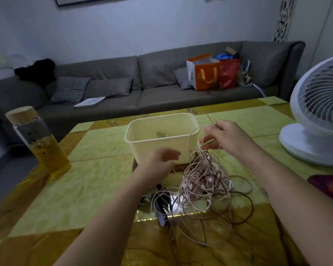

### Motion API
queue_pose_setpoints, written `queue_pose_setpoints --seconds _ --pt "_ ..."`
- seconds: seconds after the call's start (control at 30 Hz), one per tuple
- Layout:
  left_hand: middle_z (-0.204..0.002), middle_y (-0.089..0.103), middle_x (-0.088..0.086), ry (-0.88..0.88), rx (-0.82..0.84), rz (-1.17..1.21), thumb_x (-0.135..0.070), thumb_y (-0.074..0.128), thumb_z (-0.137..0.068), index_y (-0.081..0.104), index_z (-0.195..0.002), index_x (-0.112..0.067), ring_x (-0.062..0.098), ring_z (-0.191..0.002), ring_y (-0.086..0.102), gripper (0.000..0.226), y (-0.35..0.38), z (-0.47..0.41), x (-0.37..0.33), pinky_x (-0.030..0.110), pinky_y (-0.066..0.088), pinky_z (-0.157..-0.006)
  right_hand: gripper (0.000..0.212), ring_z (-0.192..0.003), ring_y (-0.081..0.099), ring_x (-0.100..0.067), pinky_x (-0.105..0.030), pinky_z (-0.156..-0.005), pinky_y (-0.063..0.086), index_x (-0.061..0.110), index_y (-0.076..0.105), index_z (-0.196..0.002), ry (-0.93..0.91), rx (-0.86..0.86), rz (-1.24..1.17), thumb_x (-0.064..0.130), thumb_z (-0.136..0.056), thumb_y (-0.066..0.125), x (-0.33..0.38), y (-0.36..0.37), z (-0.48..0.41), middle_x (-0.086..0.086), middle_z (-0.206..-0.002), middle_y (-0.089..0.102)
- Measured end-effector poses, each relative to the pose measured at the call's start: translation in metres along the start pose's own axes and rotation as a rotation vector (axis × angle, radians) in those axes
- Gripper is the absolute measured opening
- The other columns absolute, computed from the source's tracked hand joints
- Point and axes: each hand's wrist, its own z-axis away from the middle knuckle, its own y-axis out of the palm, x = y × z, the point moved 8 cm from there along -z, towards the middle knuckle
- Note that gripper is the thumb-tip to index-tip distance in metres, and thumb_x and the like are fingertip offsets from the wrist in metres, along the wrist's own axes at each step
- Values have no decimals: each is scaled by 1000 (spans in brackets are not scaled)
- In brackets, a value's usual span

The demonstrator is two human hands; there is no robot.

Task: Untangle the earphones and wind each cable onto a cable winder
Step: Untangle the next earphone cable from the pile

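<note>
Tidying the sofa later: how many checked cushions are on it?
2: one checked cushion toward the sofa's left end; a second checked cushion beside the orange bag. Others may be hidden behind it.

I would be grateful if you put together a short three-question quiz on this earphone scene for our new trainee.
1. True or false: the tangle of earphone cables lies inside the cream tub.
2. What stands near the table's left edge? A) a fan B) a bottle of yellow liquid C) a shopping bag
3. Which hand pinches the cable loop lifted above the tangle?

Key:
1. False. It lies on the table, beside the tub.
2. B
3. The right hand
</note>
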Motion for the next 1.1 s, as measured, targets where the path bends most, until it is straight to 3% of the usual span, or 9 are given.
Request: queue_pose_setpoints --seconds 0.13,0.23,0.4,0.57,0.67,0.77,0.87,0.97,1.1 --pt "-105 70 -7 10 159 -23 -41 60 -92 66 -113 -23 7 -94 66 28 45 3 -15 26 54 -85 17 -69 72 -27 -26 -64 57 7 57 -92 -4 53 -105 20 -99 49 7 12 5 -11 -84 72" --pt "-94 71 -5 -15 60 -7 -39 63 -91 65 -97 -25 11 -85 68 15 56 -2 -7 36 57 -83 17 -68 72 -27 -34 -70 58 10 54 -88 -6 27 -213 19 -100 48 8 12 6 -11 -82 71" --pt "-79 67 -9 -35 -39 178 -31 64 -92 66 -97 -25 -4 -62 59 8 53 -5 2 12 48 -58 18 -68 70 -27 -45 -79 55 14 48 -92 98 -67 -369 22 -104 37 -18 5 8 -8 -76 71" --pt "-95 69 -5 -81 -97 273 -16 66 -90 55 -103 -30 5 -82 66 21 51 -4 15 19 54 -69 18 -69 67 -28 -50 -83 53 15 45 -95 229 -106 -502 25 -104 34 -48 8 11 -12 -76 66" --pt "-94 69 -6 -87 -126 279 -19 67 -90 54 -93 -30 5 -78 66 17 50 -5 18 20 54 -67 32 -79 67 -25 -46 -83 50 14 53 -94 199 32 -321 45 -97 43 -50 17 10 -6 -77 67" --pt "-80 68 -6 -67 -130 284 -20 67 -90 61 -87 -26 2 -64 60 9 49 -5 16 13 49 -59 55 -83 66 -18 -35 -82 48 14 65 -91 97 138 64 67 -77 56 -42 23 12 -1 -86 70" --pt "-78 70 -1 -46 -123 242 -22 65 -92 66 -87 -24 13 -66 63 5 49 -5 11 23 51 -63 33 -67 56 -10 -24 -62 41 15 65 -79 50 213 373 48 -83 67 -41 28 12 2 -75 64" --pt "-84 72 3 -46 -113 235 -21 65 -92 68 -93 -17 24 -79 67 5 51 -6 9 35 53 -73 33 -58 45 -12 -26 -54 33 2 68 -82 72 285 484 34 -85 69 -46 31 9 -7 -70 55" --pt "-76 67 -1 -44 -84 258 -18 63 -93 67 -93 -16 10 -67 59 4 52 -7 10 21 46 -62 18 -64 56 -12 -26 -60 41 10 72 -86 57 367 486 28 -83 72 -45 33 6 -7 -78 68"
